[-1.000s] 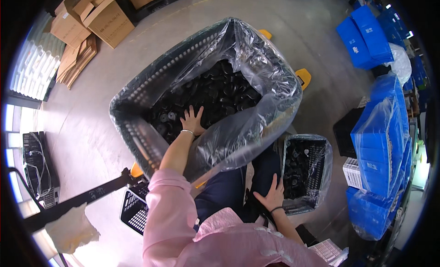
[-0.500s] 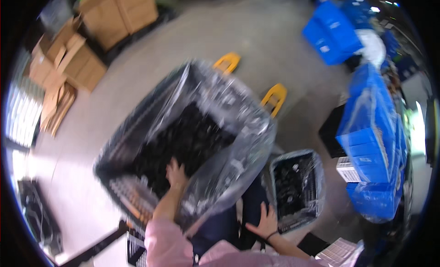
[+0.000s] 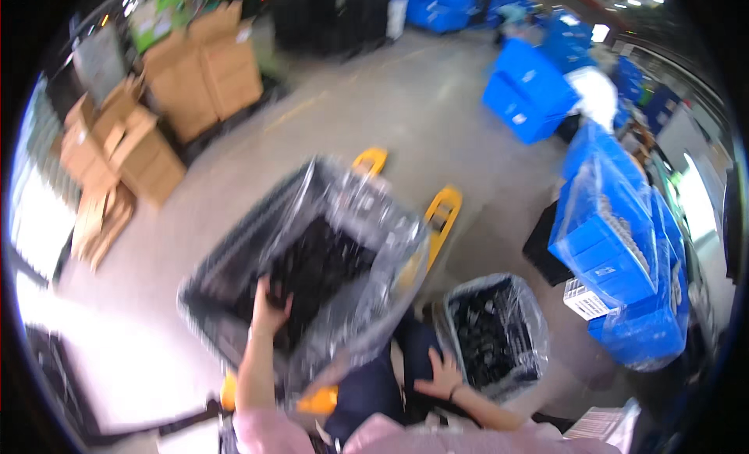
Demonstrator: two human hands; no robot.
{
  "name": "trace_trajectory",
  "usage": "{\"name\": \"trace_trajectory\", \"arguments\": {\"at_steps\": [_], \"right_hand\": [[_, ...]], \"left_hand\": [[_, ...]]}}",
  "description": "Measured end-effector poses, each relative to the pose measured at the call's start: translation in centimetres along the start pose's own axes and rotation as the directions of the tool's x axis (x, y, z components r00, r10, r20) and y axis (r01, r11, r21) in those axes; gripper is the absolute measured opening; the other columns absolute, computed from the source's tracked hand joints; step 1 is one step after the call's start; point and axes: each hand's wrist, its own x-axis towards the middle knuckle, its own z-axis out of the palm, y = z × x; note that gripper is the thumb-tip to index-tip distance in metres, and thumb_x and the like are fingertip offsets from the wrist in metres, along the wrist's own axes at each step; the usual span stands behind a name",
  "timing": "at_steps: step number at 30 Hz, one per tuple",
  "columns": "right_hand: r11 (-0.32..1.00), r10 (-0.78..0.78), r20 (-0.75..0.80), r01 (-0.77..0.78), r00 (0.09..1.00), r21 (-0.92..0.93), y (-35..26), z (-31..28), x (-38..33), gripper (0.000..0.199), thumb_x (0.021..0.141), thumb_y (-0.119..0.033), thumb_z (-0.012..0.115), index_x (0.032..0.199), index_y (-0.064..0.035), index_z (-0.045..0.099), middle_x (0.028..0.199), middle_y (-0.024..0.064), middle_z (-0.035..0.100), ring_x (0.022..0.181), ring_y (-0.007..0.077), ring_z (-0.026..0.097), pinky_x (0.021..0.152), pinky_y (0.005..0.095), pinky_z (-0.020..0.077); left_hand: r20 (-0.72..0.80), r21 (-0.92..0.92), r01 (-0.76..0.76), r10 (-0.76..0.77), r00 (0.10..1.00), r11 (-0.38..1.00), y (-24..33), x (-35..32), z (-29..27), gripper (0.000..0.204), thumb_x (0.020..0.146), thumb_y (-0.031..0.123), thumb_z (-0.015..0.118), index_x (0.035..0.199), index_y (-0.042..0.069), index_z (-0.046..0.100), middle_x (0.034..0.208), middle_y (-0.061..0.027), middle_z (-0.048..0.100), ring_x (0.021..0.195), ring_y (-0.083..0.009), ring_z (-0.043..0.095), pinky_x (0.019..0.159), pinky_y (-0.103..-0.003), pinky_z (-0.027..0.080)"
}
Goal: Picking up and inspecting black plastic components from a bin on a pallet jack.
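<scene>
A large bin lined with clear plastic stands in front of me, with a heap of small black pieces at its bottom. My left hand reaches into it at the near left, fingers curled round a small black piece whose kind I cannot make out. To the right, a smaller plastic-lined bin holds more black pieces. My right hand is open with fingers spread, near my dark-trousered knee and the smaller bin's left side; it holds nothing.
Yellow pallet-jack forks stick out beyond the large bin. Cardboard boxes stand at the far left. Blue bins are at the far right, and plastic-wrapped blue boxes stand nearer, beside a white crate.
The view has tilted up, showing more of the far floor. My left hand has drawn back toward the bin's left side, its fingers curling. The right hand stays spread by the smaller bin.
</scene>
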Motion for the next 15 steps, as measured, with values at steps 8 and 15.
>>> {"name": "trace_trajectory", "arguments": {"at_steps": [8,15], "right_hand": [[0.574,-0.571,-0.528,0.766,0.628,0.29,-16.5,-15.9,-1.0,0.062,0.07,-0.019,0.069,0.124,-0.0095,0.04,0.106,0.0107,0.05,0.085,0.0198,0.054,0.06,0.0276,0.0441],[0.322,-0.592,-0.282,0.542,0.755,0.776,-13.4,-15.3,-1.7,0.045,0.074,-0.004,0.059,0.116,-0.0024,0.043,0.094,0.0058,0.055,0.077,0.0121,0.056,0.069,0.0225,0.0437]], "left_hand": [[0.246,0.602,-0.024,-0.156,0.957,0.798,-1.4,-12.0,13.1,0.05,0.082,0.052,0.047,0.089,0.004,0.057,0.08,-0.0073,0.057,0.069,-0.0199,0.058,0.053,-0.026,0.042],[0.369,0.437,0.082,-0.262,0.892,0.896,-5.7,-18.4,14.0,0.046,0.089,0.045,0.035,0.103,0.005,0.053,0.084,-0.0019,0.058,0.075,-0.0108,0.054,0.058,-0.024,0.044]]}}
